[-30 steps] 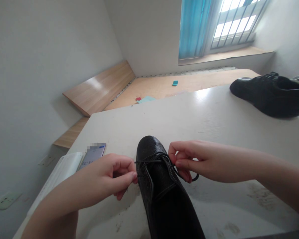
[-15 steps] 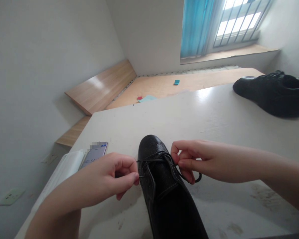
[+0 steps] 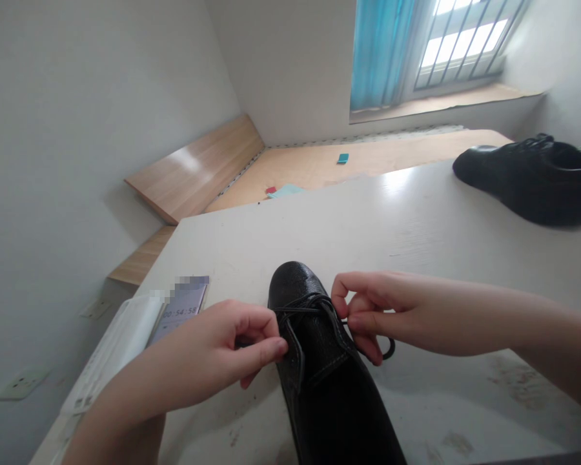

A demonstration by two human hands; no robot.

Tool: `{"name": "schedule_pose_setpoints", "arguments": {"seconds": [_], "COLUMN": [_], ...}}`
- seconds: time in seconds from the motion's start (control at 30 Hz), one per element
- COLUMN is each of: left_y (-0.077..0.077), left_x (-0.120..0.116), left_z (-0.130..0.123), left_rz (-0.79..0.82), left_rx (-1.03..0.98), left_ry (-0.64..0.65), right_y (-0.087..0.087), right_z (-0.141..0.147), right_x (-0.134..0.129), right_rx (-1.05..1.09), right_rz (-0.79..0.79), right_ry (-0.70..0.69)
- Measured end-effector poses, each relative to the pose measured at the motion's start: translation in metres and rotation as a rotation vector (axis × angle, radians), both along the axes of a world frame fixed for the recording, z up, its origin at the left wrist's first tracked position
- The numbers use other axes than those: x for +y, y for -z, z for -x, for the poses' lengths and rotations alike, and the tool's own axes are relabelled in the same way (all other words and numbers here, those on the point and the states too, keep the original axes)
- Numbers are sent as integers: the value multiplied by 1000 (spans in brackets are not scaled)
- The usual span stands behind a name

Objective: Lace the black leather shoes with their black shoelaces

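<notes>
A black leather shoe lies on the white table with its toe pointing away from me. Black shoelace crosses the front of its opening. My left hand is closed at the shoe's left eyelet flap, thumb and forefinger pinched; whatever they grip is hidden behind the fingers. On the other side, my right hand pinches the shoelace close to the right flap, and a loop of lace sticks out below its fingers.
A second black shoe stands at the table's far right. To the left lie a phone showing a timer and a white plastic packet. Beyond the white table is a wooden surface with small coloured pieces.
My left hand has moved slightly right, up against the shoe's left flap, and more of the phone's timer shows. My right hand has barely shifted.
</notes>
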State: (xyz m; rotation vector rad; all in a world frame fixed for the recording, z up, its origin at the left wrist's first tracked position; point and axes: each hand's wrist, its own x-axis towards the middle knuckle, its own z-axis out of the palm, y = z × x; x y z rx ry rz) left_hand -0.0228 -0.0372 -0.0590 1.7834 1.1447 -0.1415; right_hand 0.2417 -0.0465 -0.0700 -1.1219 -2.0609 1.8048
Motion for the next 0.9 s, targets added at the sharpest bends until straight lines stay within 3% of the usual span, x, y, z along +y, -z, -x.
{"name": "schedule_pose_setpoints", "arguments": {"seconds": [0.2, 0.4, 0.53, 0.67, 0.8, 0.9], "left_y": [6, 1, -1, 0, -1, -4], "left_x": [4, -1, -4, -9, -18, -26], "left_z": [2, 2, 3, -2, -10, -10], "left_rz": [-202, -311, -291, -303, -425, -528], "left_rx": [14, -94, -105, -163, -92, 2], "left_ry": [-16, 73, 75, 7, -63, -45], "right_y": [3, 4, -3, -10, -6, -1], "right_z": [4, 0, 6, 17, 23, 22], "right_x": [-2, 3, -4, -24, -38, -38], "right_rx": [84, 7, -47, -112, -180, -202], "right_rz": [13, -180, -291, -254, -388, -410], "right_ry": [27, -92, 28, 164, 254, 259]}}
